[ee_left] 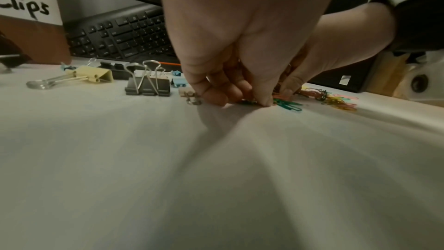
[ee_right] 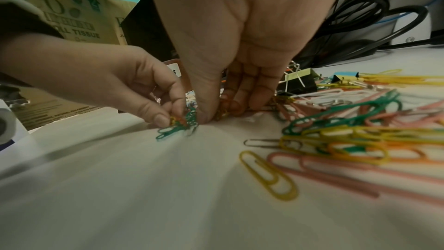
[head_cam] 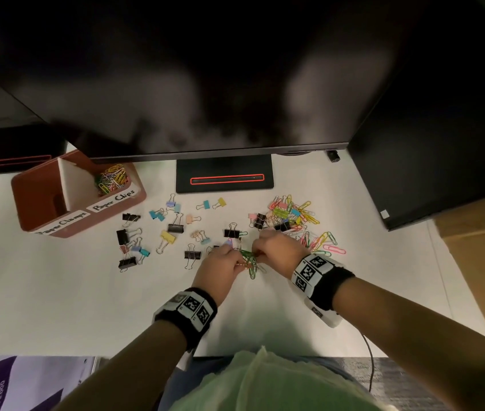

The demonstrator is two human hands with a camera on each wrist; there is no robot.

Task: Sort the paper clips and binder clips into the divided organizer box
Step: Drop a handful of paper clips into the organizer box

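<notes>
White tabletop (head_cam: 57, 292) carries all loose items. Both hands meet at the centre of the table, over a small bunch of paper clips (head_cam: 249, 261), mostly green.

Left hand (head_cam: 220, 266): thumb and forefinger pinch the near end of the bunch, as the right wrist view shows; the other fingers are curled under. The bunch touches the table.

Right hand (head_cam: 277, 247): fingertips (ee_right: 258, 100) point down, pressed together, with the thumb against the far side of the same bunch. Whether this hand grips the clips or only presses on them cannot be told.

Paper clip pile (head_cam: 303, 223): mixed yellow, pink, green and orange, lying just right of the right hand.

Binder clips (head_cam: 158, 232): black, yellow, blue and pink, scattered to the left of the hands, between them and the organizer box.

Organizer box (head_cam: 36, 203): brown, at the far left, with a white divider. The compartment labelled "Paper Clips" holds coloured paper clips (head_cam: 110, 178). The compartment labelled "Paper Clamps" shows no visible contents.

Monitor (head_cam: 205, 84): black, standing behind the work area on its base (head_cam: 225, 176).
</notes>
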